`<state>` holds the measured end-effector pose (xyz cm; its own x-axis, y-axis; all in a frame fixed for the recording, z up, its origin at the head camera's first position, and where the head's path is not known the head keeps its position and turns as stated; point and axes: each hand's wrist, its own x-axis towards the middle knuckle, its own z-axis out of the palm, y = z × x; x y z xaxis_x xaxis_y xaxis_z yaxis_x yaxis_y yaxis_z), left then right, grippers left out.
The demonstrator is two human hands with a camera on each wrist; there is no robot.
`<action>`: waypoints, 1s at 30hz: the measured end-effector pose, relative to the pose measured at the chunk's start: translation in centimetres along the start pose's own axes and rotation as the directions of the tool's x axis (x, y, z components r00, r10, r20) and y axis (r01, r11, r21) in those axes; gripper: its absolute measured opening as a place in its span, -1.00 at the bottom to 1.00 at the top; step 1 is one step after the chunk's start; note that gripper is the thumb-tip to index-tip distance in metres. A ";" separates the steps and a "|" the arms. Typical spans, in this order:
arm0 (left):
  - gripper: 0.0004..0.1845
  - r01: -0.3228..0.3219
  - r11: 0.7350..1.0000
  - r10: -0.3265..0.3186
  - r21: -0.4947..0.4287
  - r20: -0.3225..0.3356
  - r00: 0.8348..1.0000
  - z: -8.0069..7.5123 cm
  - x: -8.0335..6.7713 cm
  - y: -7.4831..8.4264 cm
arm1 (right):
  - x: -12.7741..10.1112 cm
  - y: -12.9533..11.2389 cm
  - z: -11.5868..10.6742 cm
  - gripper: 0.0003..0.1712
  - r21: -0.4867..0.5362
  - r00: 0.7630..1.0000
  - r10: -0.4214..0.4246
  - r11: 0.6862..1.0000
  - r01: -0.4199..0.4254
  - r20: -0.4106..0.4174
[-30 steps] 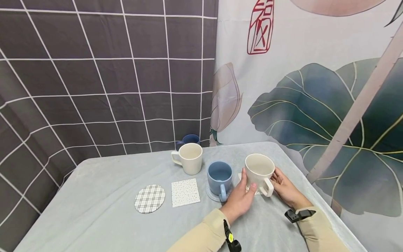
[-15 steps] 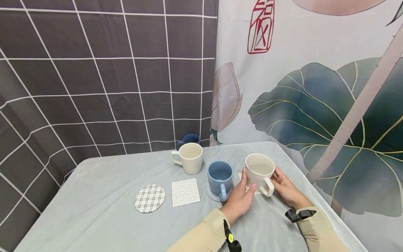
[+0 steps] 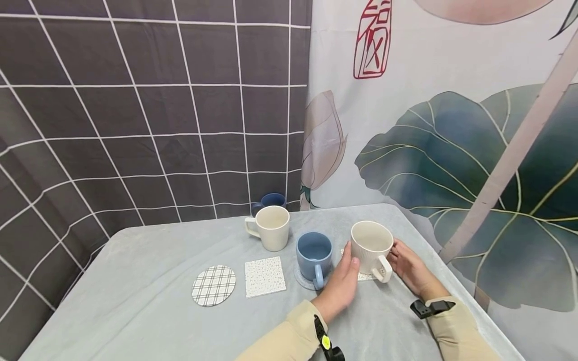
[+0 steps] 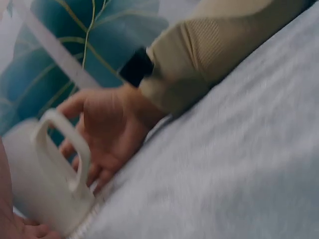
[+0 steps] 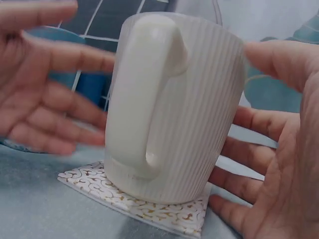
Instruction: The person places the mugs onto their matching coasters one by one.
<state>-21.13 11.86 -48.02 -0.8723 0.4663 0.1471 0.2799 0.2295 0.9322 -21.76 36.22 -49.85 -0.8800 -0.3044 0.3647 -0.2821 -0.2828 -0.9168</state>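
Two printed fabric backdrops: white-grid grey (image 3: 158, 110) upper left, lotus print (image 3: 433, 150) upper right. One table (image 3: 149, 296), grey-clothed, lower half of the frame. Two bare hands, lower right: left hand (image 3: 337, 287), fingers extended and apart beside the ribbed mug (image 3: 367, 250), contact unclear; right hand (image 3: 412, 268), thumb and loosely bent fingers apart at its other wall, apparently touching, not clamped. Risks, as judged: a leftward sweep of the left hand could knock the light-blue mug (image 3: 310, 263) just beside it; uneven pushing from the two palms could slide the ribbed mug off its coaster. Ribbed mug, off-white, right of centre: upright, mouth up, long axis vertical, handle (image 5: 137, 94) pointing toward the lower right. Other mugs: cream (image 3: 275, 234), centre; navy (image 3: 273, 200), behind it, partly hidden. Coasters: white-and-gold patterned (image 5: 89, 181), under the ribbed mug; speckled square (image 3: 265, 277); plaid round (image 3: 214, 286); blue round, under the light-blue mug.
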 end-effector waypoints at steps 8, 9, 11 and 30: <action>-0.33 -0.030 0.992 0.028 0.124 0.020 0.999 -1.3 -1.1 3.5 | 0.8 -3.5 1.3 -0.49 -0.412 0.986 0.045 0.905 -0.108 -0.158; -0.33 -0.030 0.990 0.027 0.140 0.022 0.999 -1.5 -1.2 3.9 | 0.9 -3.9 1.5 -0.47 -0.500 0.979 0.051 0.854 -0.145 -0.196; -0.34 -0.036 0.986 0.032 0.164 0.030 0.999 -2.1 -1.4 4.6 | 1.1 -4.7 2.0 -0.43 -0.637 0.967 0.051 0.744 -0.204 -0.250; -0.28 -0.158 0.789 0.198 0.593 -0.003 0.980 -7.3 -1.5 7.2 | 2.4 -6.9 4.8 -0.30 -0.964 0.981 -0.142 0.249 -0.090 -0.128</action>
<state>-20.74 6.55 -39.08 -0.8008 0.5000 0.3297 0.5964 0.6145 0.5164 -20.05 33.06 -41.90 -0.8726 -0.1418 0.4674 -0.3595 0.8342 -0.4182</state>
